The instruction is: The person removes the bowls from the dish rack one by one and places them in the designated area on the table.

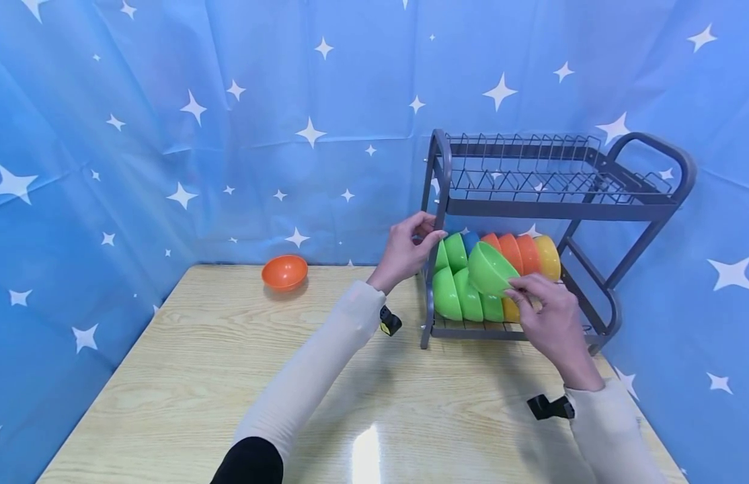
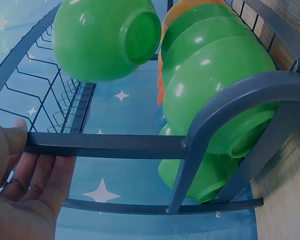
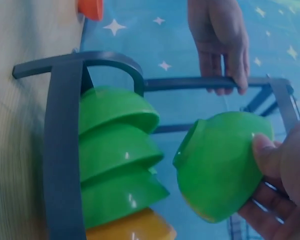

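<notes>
My right hand [image 1: 546,319] pinches the rim of a green bowl [image 1: 491,269], holding it tilted in front of the rack's lower shelf. In the right wrist view, the thumb presses on the side of that bowl [image 3: 222,165], and other fingers go behind it. The left hand [image 1: 407,245] grips the left front post of the dark grey dish rack [image 1: 556,210]; the left wrist view shows its thumb and fingers around the bar [image 2: 107,145]. Green bowls [image 1: 447,296] lean on edge in a front row on the lower shelf, beside a yellow one. Behind them stand green, blue, orange and yellow bowls [image 1: 548,257].
An orange bowl [image 1: 285,273] sits upright on the wooden table [image 1: 229,376], near its back edge and left of the rack. The rack's upper tier [image 1: 520,165] has wire slots. A blue star-patterned cloth [image 1: 259,121] hangs behind and at the sides.
</notes>
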Demonstrator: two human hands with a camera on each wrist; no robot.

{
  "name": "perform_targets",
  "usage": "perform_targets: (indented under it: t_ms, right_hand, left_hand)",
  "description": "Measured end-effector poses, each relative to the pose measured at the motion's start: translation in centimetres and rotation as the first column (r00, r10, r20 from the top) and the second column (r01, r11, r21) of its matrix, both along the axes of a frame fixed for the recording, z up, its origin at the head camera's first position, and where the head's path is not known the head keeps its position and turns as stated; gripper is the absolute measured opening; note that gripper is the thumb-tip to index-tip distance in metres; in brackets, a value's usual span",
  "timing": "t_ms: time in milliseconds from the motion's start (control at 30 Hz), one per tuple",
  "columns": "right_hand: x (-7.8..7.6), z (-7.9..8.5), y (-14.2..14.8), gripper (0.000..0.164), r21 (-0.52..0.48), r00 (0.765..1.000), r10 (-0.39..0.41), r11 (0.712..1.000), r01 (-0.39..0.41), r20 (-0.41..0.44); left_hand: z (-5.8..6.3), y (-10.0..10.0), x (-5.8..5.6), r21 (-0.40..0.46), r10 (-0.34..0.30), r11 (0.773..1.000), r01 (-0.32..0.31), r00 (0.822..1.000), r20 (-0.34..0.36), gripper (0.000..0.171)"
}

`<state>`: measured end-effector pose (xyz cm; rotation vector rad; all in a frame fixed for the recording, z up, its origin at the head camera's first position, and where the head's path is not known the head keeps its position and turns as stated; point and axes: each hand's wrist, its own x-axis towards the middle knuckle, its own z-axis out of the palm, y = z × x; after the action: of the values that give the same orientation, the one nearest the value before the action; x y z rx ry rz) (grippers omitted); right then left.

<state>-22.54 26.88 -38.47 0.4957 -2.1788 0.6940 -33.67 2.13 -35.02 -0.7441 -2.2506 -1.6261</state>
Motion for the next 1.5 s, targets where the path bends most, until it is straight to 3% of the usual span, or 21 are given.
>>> perform_targets:
  t_ms: [267, 500, 733, 900, 1033, 1167, 1333, 1500]
  right_hand:
    - [0.3, -0.3, -1.3, 0.027, 0.057, 0.994, 0.102, 0.993, -0.100, -0.040]
    - [0.9, -0.4, -2.2, 0.027, 0.077, 0.985, 0.166, 0.984, -0.161, -0.054]
    - [1.4, -0.3, -2.9, 0.032, 0.081, 0.976, 0.210, 0.975, -0.206, -0.054]
    - [1.7, 0.0, -3.3, 0.038, 0.086, 0.970, 0.238, 0.969, -0.234, -0.049]
    - [1.9, 0.3, -3.7, 0.039, 0.089, 0.963, 0.265, 0.962, -0.260, -0.045]
    - [1.8, 0.6, -4.0, 0.037, 0.111, 0.957, 0.288, 0.953, -0.282, -0.035]
    - [1.7, 0.9, -4.3, 0.032, 0.178, 0.952, 0.307, 0.937, -0.300, -0.009]
    - [1.5, 1.1, -4.6, 0.036, 0.239, 0.937, 0.348, 0.911, -0.337, -0.005]
  left_hand:
    - [0.1, 0.1, -0.1, 0.006, 0.000, 1.000, 0.000, 1.000, 0.008, 0.025]
    - [0.4, -0.2, 0.0, 0.016, -0.009, 1.000, 0.008, 0.998, 0.070, 0.021]
    - [0.2, -1.1, 0.2, 0.007, -0.033, 0.999, 0.033, 0.995, 0.094, 0.039]
    - [0.0, -2.6, 0.9, -0.025, -0.034, 0.999, 0.036, 0.997, 0.070, 0.044]
    - [0.0, -3.9, 2.1, -0.079, -0.011, 0.997, 0.011, 1.000, 0.000, 0.046]
    - [0.0, -4.8, 3.4, -0.180, -0.009, 0.983, -0.014, 0.992, -0.128, 0.049]
    - [-0.2, -5.6, 5.2, -0.305, -0.082, 0.952, -0.002, 0.962, -0.262, 0.054]
    - [-0.2, -6.6, 7.2, -0.388, -0.193, 0.921, 0.046, 0.917, -0.350, 0.056]
